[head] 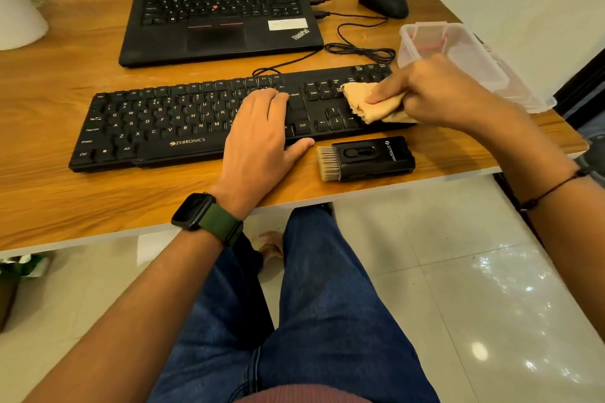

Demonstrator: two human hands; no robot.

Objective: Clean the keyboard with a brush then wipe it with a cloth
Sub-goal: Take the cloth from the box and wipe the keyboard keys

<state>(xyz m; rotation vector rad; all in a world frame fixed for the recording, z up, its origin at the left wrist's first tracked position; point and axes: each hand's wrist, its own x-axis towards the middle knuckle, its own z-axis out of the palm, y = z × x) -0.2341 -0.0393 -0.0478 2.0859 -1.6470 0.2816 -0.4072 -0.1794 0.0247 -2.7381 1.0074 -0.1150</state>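
Bare surface [49, 101] lies open to the left of the keyboard [163, 121] and along its near edge on that side. Far behind the keyboard stands the laptop [216, 10], with a cable [360, 51] coiled in the strip between them. On the right, the plastic box [458, 59] blocks the far corner and the mouse [384, 2] sits beyond it. The brush [363, 157] fills the near strip just beside the keyboard's right end.
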